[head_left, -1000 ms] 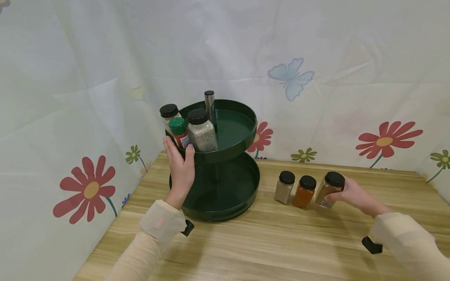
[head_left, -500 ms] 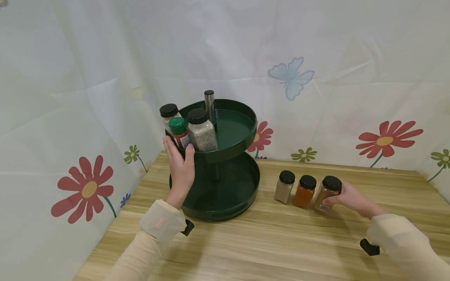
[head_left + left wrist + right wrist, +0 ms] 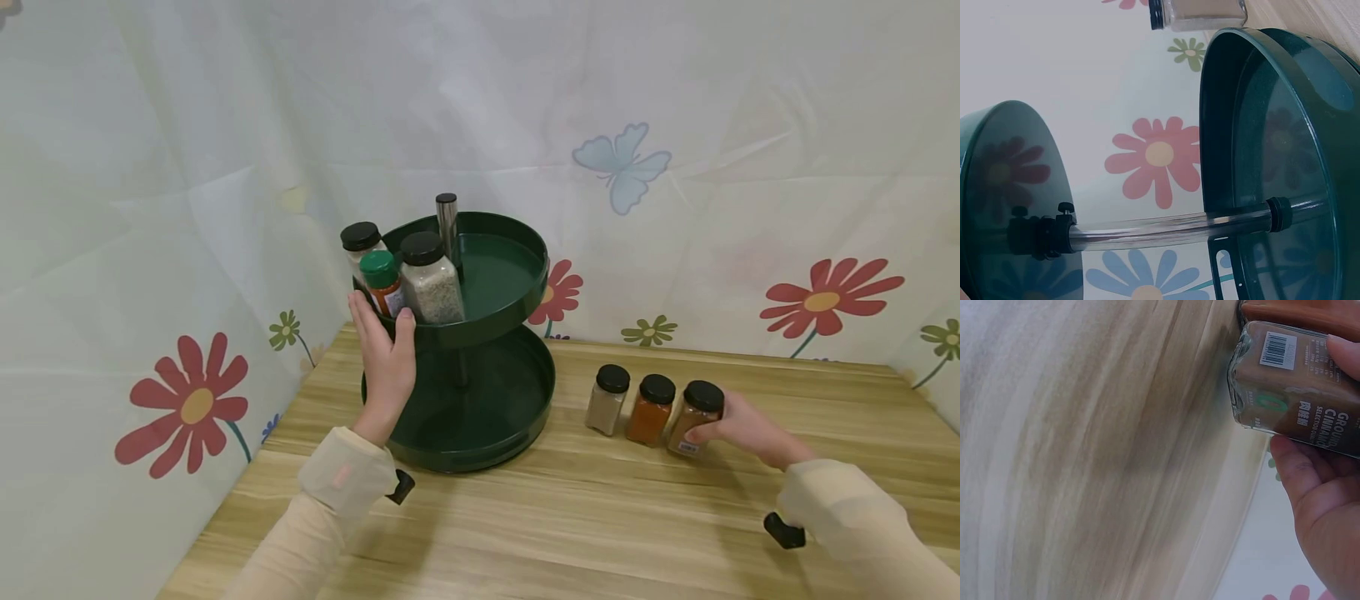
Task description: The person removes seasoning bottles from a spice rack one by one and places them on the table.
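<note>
My right hand (image 3: 753, 429) holds a black-capped jar of ground cinnamon (image 3: 1300, 387) between thumb and fingers, slightly tilted, right beside a jar of orange-red spice (image 3: 649, 414). To the left of that one stands a jar of pale spice (image 3: 606, 404). My left hand (image 3: 388, 371) rests against the front left of the upper tier of a dark green two-tier spice rack (image 3: 480, 333), fingers straight along its outside and thumb at the rim. Above these fingers, the tier carries a green-capped bottle (image 3: 385, 287), a black-capped jar (image 3: 362, 246) and a larger jar of speckled seasoning (image 3: 435, 287).
A metal post (image 3: 1141, 231) joins the rack's two round tiers. The lower tier (image 3: 480, 417) sits on the wooden table (image 3: 570, 517). Flower-printed sheeting (image 3: 720, 208) hangs behind and to the left.
My right hand has brought the cinnamon jar a little left and down, closer to the orange-red spice jar. My left hand stays in place on the rack.
</note>
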A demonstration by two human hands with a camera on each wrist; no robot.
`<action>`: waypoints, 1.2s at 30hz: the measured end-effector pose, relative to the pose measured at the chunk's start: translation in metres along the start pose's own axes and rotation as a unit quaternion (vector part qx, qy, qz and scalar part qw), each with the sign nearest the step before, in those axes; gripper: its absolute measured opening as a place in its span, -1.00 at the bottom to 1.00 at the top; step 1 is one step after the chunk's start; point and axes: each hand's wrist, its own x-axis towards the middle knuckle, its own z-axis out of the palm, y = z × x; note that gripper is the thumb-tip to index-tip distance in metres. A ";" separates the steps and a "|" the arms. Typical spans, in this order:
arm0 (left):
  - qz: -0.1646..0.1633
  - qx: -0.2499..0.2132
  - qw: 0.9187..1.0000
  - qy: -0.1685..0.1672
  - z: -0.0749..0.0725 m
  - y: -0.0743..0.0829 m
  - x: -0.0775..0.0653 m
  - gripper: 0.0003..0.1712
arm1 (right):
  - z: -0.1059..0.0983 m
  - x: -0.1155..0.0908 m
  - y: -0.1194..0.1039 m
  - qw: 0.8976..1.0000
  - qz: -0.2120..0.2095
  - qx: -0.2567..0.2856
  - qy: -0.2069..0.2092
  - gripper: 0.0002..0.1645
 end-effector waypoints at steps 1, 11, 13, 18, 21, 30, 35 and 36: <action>0.001 0.000 1.000 0.000 0.000 0.000 0.000 -0.12 | 0.000 0.000 0.001 1.000 0.001 0.000 0.001 -0.37; 0.002 -0.002 1.000 0.002 0.000 0.001 0.000 -0.13 | 0.002 0.002 0.006 1.000 -0.004 -0.003 0.002 -0.32; 0.002 -0.001 1.000 0.001 0.000 0.001 0.000 -0.13 | 0.002 0.002 0.007 1.000 -0.006 -0.004 0.004 -0.33; -0.002 -0.004 1.000 -0.003 0.000 0.001 0.000 -0.12 | 0.003 0.001 0.008 1.000 -0.008 0.001 0.003 -0.37; -0.004 -0.006 1.000 -0.005 -0.001 0.001 0.000 -0.12 | 0.003 0.001 0.008 1.000 -0.009 0.012 -0.001 -0.38; -0.003 -0.008 1.000 -0.004 0.000 0.000 -0.001 -0.12 | 0.004 0.001 0.008 1.000 -0.008 0.027 -0.010 -0.45; -0.003 -0.009 1.000 -0.004 0.000 -0.001 0.000 -0.11 | 0.002 0.002 0.009 1.000 -0.011 0.025 -0.011 -0.41; -0.003 -0.009 1.000 -0.003 0.000 -0.001 0.000 -0.11 | 0.002 0.002 0.009 1.000 -0.012 0.023 -0.011 -0.39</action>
